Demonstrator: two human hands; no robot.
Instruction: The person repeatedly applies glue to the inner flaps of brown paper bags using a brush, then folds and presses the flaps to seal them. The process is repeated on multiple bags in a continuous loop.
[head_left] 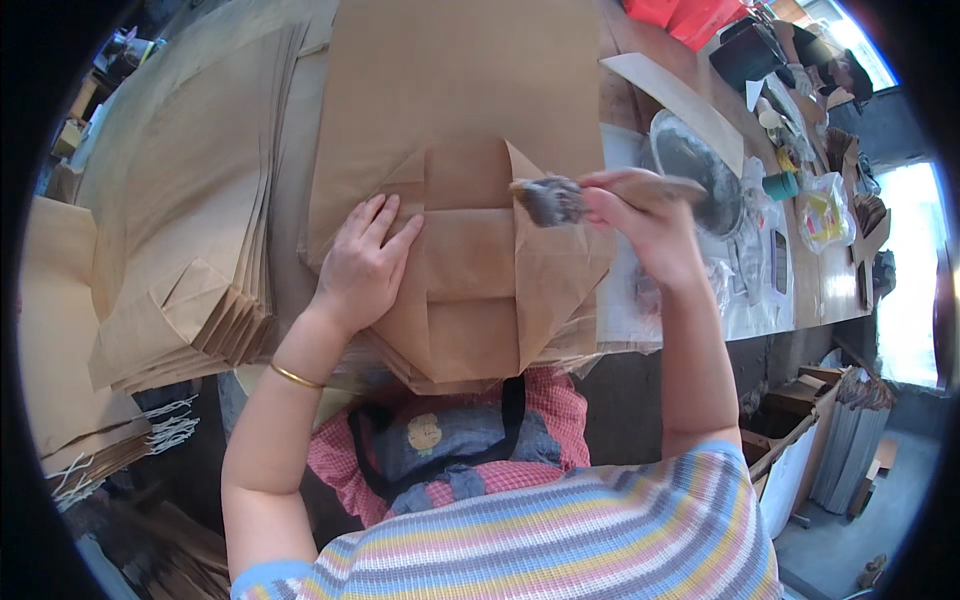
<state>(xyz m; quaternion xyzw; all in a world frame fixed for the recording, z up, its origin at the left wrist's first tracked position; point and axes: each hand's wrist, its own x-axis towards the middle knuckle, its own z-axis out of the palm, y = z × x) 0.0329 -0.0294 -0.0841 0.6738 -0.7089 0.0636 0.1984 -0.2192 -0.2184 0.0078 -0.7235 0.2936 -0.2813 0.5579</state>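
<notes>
Right now my left hand [362, 262] lies flat, fingers [375, 222] spread and gripping nothing, pressing down the left flap of the folded bottom of a brown paper bag [470, 250] that lies on the tabletop [620, 85] just in front of my apron. My right hand [645, 222] has its fingers curled shut round the handle of a glue brush [552, 198], whose grey, loaded bristles hover at the upper right of the folded flaps; I cannot tell if they touch the paper. The bag looks light and thin, creased sharply but floppy, so I judge it slides and springs open unless pinned. It is best held by a flat palm on a flap, not by pinching an edge, which could tear or crumple. The brush seems light and stiff, sticky at the tip, best held well back on the handle.

More unglued bags lie beneath this one. To my left, a stack of finished bags [190, 290] leans close, with white cord handles [170, 425] poking out below it. To my right sits a round metal glue pan [700, 175] on smeared plastic sheeting [745, 290], a cardboard strip [680, 100] across its rim, crowding the brush's path. Beyond it lie small clutter and red packets [690, 15].
</notes>
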